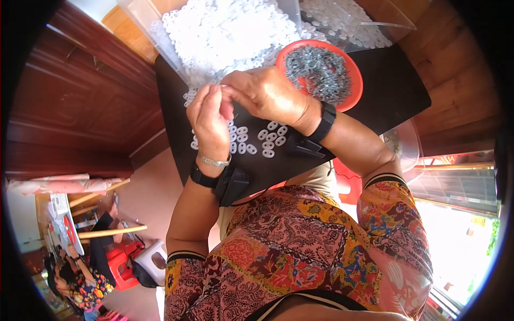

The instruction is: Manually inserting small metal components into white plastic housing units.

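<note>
My left hand (210,119) and my right hand (270,95) meet fingertip to fingertip above a black tabletop (176,115). Both are closed in a pinch, and a tiny pale bit shows where they touch; what they hold is too small to name. Below them lie several small white oval plastic pieces with two holes each (268,145). Just right of my right hand stands an orange-red bowl (357,80) heaped with small silvery metal parts (318,72). Beyond my hands a clear bin is piled with white plastic pieces (225,35).
A second clear container (369,27) of white pieces stands at the far right. To the left is a dark wooden panel (80,101). At the lower left another person (88,283) sits near a red stool (123,267) and a grey-white stool (152,262).
</note>
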### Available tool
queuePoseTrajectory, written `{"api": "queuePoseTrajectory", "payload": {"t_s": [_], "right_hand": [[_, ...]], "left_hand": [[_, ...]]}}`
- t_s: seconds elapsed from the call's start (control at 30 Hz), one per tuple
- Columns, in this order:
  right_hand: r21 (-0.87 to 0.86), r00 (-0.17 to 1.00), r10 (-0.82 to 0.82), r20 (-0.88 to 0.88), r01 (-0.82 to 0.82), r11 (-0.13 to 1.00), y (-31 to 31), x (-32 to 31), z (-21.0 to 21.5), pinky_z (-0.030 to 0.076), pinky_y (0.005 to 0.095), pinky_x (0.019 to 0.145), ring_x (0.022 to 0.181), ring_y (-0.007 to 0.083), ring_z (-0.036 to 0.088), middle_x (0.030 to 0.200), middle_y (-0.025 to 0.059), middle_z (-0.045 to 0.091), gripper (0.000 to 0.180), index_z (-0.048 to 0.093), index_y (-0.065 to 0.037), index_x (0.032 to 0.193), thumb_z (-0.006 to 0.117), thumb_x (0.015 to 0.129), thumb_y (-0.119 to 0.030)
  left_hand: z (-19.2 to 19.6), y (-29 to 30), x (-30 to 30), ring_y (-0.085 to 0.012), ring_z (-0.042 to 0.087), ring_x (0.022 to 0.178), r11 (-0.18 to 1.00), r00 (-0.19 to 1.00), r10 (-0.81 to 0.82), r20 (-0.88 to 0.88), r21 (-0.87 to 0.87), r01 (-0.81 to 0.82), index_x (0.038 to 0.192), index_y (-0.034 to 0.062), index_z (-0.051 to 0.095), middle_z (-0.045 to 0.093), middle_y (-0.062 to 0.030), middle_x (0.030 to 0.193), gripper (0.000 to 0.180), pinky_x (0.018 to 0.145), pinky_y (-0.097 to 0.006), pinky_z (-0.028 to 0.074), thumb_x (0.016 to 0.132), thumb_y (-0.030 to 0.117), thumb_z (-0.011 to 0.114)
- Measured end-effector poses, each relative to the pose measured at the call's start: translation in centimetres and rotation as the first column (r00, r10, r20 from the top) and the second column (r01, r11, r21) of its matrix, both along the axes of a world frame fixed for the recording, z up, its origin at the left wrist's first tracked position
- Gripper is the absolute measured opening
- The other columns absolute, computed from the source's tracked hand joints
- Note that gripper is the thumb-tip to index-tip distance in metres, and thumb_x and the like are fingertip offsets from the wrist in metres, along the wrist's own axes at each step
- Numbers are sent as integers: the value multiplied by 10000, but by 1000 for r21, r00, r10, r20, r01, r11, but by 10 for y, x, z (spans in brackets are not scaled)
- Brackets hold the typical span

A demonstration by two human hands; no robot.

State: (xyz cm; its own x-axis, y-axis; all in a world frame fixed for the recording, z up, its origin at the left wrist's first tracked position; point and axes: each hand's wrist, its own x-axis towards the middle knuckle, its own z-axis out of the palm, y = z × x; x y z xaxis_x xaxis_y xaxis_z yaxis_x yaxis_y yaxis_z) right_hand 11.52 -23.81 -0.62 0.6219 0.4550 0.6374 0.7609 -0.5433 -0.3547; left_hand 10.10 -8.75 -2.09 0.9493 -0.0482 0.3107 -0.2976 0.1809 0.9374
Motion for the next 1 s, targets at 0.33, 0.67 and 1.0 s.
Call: {"api": "queuePoseTrajectory", "payload": {"t_s": [0.33, 0.67, 1.0], "right_hand": [[173, 991, 129, 37, -134, 976, 7, 6, 4, 507, 350, 598, 696, 281, 633, 755, 91, 638, 207, 636, -65, 959, 660, 779, -165], [83, 1000, 2, 6, -2, 997, 7, 2, 2, 495, 391, 542, 603, 331, 608, 660, 128, 598, 122, 555, -30, 753, 619, 743, -134], [60, 1000, 8, 12, -9, 998, 9, 0, 1, 497, 364, 547, 623, 298, 618, 695, 101, 615, 131, 604, -48, 844, 650, 759, -136]], "left_hand": [[-6, -4, 4, -66, 437, 521, 996, 996, 45, -74, -68, -50, 776, 21, 557, 522, -11, 603, 252, 485, -200, 342, 900, 212, 450], [-15, -10, 5, -41, 419, 509, 996, 993, 73, -97, -52, -79, 780, 31, 564, 515, 15, 624, 206, 459, -182, 335, 906, 171, 481], [-13, -4, 3, -35, 420, 524, 995, 994, 100, -50, 2, -100, 771, 30, 565, 498, 27, 601, 239, 474, -180, 328, 904, 210, 481]]}}
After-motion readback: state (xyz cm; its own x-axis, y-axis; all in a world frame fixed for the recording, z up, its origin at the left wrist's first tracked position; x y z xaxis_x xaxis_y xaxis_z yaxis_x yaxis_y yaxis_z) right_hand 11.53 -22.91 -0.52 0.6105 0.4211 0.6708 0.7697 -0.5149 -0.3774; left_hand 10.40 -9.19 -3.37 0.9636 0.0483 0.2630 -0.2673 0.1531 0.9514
